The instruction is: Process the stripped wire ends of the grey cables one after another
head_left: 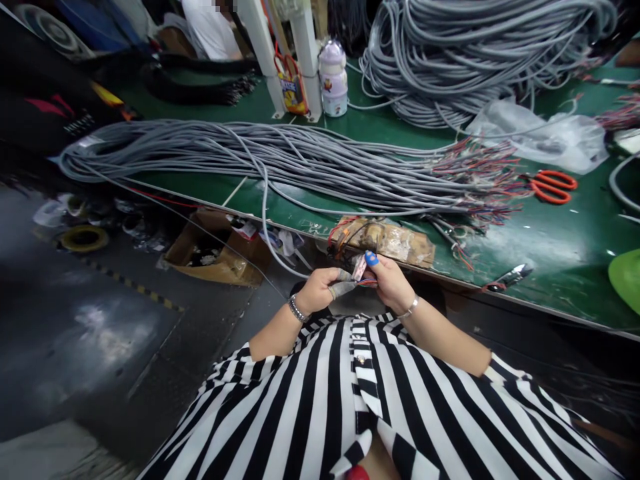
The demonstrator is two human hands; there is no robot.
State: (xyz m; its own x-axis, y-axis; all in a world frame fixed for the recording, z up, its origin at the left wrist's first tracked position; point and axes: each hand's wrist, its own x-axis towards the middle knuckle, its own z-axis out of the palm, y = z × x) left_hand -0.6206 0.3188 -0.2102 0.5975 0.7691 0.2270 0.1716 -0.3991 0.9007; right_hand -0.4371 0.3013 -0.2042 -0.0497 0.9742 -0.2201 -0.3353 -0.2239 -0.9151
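Observation:
In front of my body, below the bench edge, my left hand (319,291) is closed round the end of a grey cable (273,243), with finger covers on its fingertips. The cable loops up from there onto the bench. My right hand (393,283) pinches at a small white connector (359,268) and thin coloured wires (367,283) at that cable end; a blue cover sits on a fingertip. Just beyond the hands is a taped cardboard pad (390,241) on the bench edge. A long bundle of grey cables (310,160) with stripped, coloured wire ends lies behind it.
Orange-handled scissors (554,187) and a small cutter (515,277) lie to the right on the green bench (545,233). A bottle (333,79), a plastic bag (540,133) and a large cable coil (465,60) stand behind. A cardboard box (220,250) is below the bench.

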